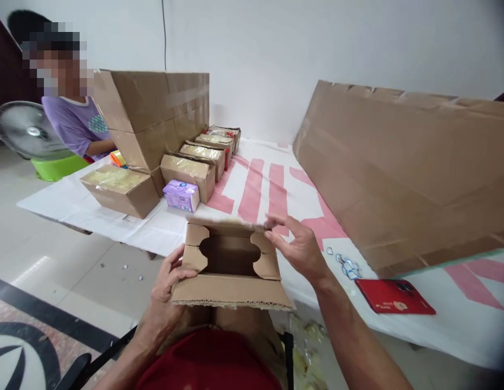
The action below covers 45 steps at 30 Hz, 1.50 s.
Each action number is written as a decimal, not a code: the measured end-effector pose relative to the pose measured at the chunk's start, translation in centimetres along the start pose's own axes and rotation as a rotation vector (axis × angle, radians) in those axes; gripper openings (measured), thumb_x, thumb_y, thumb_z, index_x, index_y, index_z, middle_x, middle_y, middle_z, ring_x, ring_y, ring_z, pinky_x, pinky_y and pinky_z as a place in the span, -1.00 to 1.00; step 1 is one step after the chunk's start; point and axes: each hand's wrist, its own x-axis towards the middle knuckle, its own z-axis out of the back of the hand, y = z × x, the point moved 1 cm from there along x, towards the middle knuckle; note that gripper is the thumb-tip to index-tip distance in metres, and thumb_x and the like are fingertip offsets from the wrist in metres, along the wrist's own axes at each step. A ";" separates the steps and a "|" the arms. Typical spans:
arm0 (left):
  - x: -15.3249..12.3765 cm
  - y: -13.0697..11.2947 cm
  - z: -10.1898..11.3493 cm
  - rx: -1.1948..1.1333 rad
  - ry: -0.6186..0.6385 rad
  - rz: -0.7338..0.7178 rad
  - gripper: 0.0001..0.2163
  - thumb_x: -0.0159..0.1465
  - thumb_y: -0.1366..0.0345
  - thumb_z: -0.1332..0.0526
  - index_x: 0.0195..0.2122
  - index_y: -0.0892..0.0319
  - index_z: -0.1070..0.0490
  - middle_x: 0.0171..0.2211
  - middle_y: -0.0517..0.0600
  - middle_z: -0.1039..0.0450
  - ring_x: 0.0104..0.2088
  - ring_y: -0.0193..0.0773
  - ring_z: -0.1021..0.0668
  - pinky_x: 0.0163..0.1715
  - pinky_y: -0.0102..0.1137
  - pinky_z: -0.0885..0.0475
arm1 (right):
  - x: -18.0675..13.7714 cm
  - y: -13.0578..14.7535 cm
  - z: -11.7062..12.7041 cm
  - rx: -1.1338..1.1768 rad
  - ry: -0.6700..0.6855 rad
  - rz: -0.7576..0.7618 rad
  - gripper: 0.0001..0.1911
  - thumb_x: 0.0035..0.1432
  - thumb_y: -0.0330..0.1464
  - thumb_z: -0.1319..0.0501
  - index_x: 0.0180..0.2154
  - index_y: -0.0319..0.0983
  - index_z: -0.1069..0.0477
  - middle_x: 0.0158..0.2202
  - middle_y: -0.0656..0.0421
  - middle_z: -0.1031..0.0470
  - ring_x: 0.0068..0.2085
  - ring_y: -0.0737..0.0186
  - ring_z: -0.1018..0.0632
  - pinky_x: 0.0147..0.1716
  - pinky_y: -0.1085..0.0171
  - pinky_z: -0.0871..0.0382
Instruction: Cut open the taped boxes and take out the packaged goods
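Note:
I hold a small brown cardboard box over my lap, its top flaps partly folded inward. My left hand grips the box's left side, thumb on the left inner flap. My right hand pinches the far flap at its right corner, fingers closed on the cardboard edge. The far flap looks blurred by motion.
A white table with red stripes lies ahead. Several sealed small boxes line up beside a large carton, with a purple packet. A big flat cardboard sheet leans at right near a red phone. Another person sits at left by a fan.

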 end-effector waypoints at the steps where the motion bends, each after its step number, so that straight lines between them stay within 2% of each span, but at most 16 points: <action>1: -0.1 0.0 0.0 0.006 -0.016 0.033 -0.89 0.34 0.36 -0.30 -0.16 0.02 -0.59 0.33 0.08 -0.34 0.23 -0.04 -0.52 0.10 -0.15 -0.55 | -0.2 0.2 -0.1 -0.002 0.033 0.045 -0.80 0.29 -0.41 -0.27 -0.07 -0.13 -0.57 -0.18 0.12 -0.65 -0.13 0.10 -0.64 -0.11 0.09 -0.54; 3: -0.2 -0.1 0.0 0.017 -0.031 0.085 -0.89 0.34 0.34 -0.30 -0.15 0.02 -0.59 0.30 0.07 -0.37 0.24 -0.03 -0.51 0.13 -0.13 -0.52 | -0.9 0.7 0.1 -0.038 0.099 0.125 -0.85 0.31 -0.43 -0.25 -0.19 -0.12 -0.60 -0.24 0.12 -0.64 -0.18 0.12 -0.63 -0.15 0.11 -0.52; 7: 0.0 -0.4 -0.1 0.011 -0.020 0.141 -0.85 0.32 0.31 -0.32 -0.09 0.01 -0.57 0.30 0.06 -0.39 0.26 -0.03 -0.49 0.17 -0.12 -0.47 | -2.5 0.6 0.5 -0.118 0.172 0.184 -0.79 0.31 -0.48 -0.25 -0.10 -0.11 -0.59 -0.13 0.08 -0.64 -0.08 0.09 -0.63 -0.10 0.08 -0.51; 12: 0.7 -0.7 -0.4 0.015 -0.003 0.166 -0.81 0.31 0.28 -0.33 -0.05 0.00 -0.55 0.32 0.05 -0.36 0.27 -0.05 -0.46 0.20 -0.15 -0.43 | -3.3 -0.2 -0.2 -0.146 0.147 0.174 -0.73 0.33 -0.52 -0.23 -0.04 -0.11 -0.57 -0.08 0.07 -0.62 -0.03 0.08 -0.62 -0.05 0.05 -0.53; 18: 1.4 -0.3 -0.3 0.027 0.029 0.126 -0.79 0.33 0.28 -0.31 -0.02 0.00 -0.55 0.28 0.07 -0.39 0.25 -0.04 -0.49 0.11 -0.16 -0.51 | -3.2 -0.5 -0.8 -0.114 0.102 0.124 -0.76 0.33 -0.51 -0.25 -0.06 -0.12 -0.59 -0.10 0.06 -0.62 -0.03 0.08 -0.62 -0.05 0.07 -0.57; 27: 1.8 0.2 -0.2 0.038 -0.017 0.118 -0.80 0.33 0.32 -0.27 -0.03 0.02 -0.55 0.30 0.06 -0.37 0.29 -0.03 -0.45 0.16 -0.12 -0.51 | -2.4 -0.9 -0.9 -0.051 0.002 0.042 -0.78 0.36 -0.43 -0.22 -0.07 -0.11 -0.62 -0.13 0.08 -0.65 -0.10 0.11 -0.67 -0.09 0.12 -0.62; 30: 2.1 0.2 0.6 0.009 -0.047 0.141 -0.80 0.36 0.35 -0.22 -0.06 0.02 -0.56 0.27 0.04 -0.42 0.26 -0.06 -0.49 0.22 -0.11 -0.47 | -2.2 -1.2 -1.0 -0.024 -0.008 0.026 -0.79 0.35 -0.43 -0.24 -0.09 -0.12 -0.62 -0.14 0.09 -0.65 -0.12 0.12 -0.67 -0.11 0.13 -0.62; 32: 2.8 0.6 1.5 -0.048 -0.083 0.219 -0.81 0.38 0.36 -0.20 -0.07 0.02 -0.57 0.24 0.03 -0.47 0.24 -0.09 -0.51 0.25 -0.10 -0.44 | -2.2 -1.3 -1.0 -0.012 -0.005 0.023 -0.80 0.33 -0.45 -0.25 -0.09 -0.13 -0.61 -0.14 0.10 -0.65 -0.12 0.13 -0.66 -0.12 0.15 -0.61; 34: 4.1 1.3 2.5 -0.113 -0.132 0.306 -0.84 0.39 0.33 -0.21 -0.08 0.03 -0.56 0.19 0.03 -0.52 0.22 -0.09 -0.54 0.24 -0.11 -0.46 | -2.1 -1.3 -1.0 -0.011 -0.002 0.024 -0.81 0.33 -0.46 -0.26 -0.09 -0.13 -0.60 -0.14 0.10 -0.65 -0.12 0.13 -0.66 -0.12 0.16 -0.61; 36: 6.3 1.9 3.1 -0.128 -0.133 0.304 -0.86 0.37 0.29 -0.25 -0.08 0.05 -0.56 0.15 0.05 -0.54 0.19 -0.07 -0.56 0.22 -0.11 -0.47 | -2.0 -1.3 -1.0 -0.014 0.000 0.022 -0.81 0.32 -0.46 -0.26 -0.10 -0.13 -0.60 -0.14 0.10 -0.66 -0.12 0.13 -0.66 -0.12 0.16 -0.60; 38: 9.0 2.3 3.1 -0.051 -0.029 0.204 -0.82 0.34 0.26 -0.30 -0.04 0.06 -0.57 0.17 0.08 -0.53 0.22 -0.03 -0.54 0.26 -0.06 -0.43 | -1.9 -1.2 -1.0 -0.022 0.000 0.010 -0.82 0.33 -0.45 -0.26 -0.11 -0.13 -0.61 -0.15 0.10 -0.66 -0.12 0.13 -0.66 -0.11 0.16 -0.60; 42: 13.8 1.8 0.8 0.118 0.338 -0.064 -0.67 0.28 0.21 -0.35 0.07 0.03 -0.55 0.27 0.10 -0.44 0.31 0.05 -0.44 0.32 0.06 -0.33 | -1.6 -0.9 -0.6 -0.063 0.029 0.000 -0.83 0.33 -0.42 -0.25 -0.12 -0.12 -0.62 -0.16 0.10 -0.68 -0.12 0.10 -0.67 -0.13 0.14 -0.60; 45: 15.1 1.2 -1.3 0.139 0.512 -0.201 -0.81 0.31 0.31 -0.29 -0.07 0.05 -0.60 0.24 0.09 -0.48 0.35 0.04 -0.39 0.31 0.09 -0.34 | -1.3 -0.4 0.3 -0.128 0.107 0.047 -0.83 0.31 -0.38 -0.26 -0.12 -0.12 -0.62 -0.17 0.10 -0.69 -0.14 0.08 -0.68 -0.13 0.09 -0.59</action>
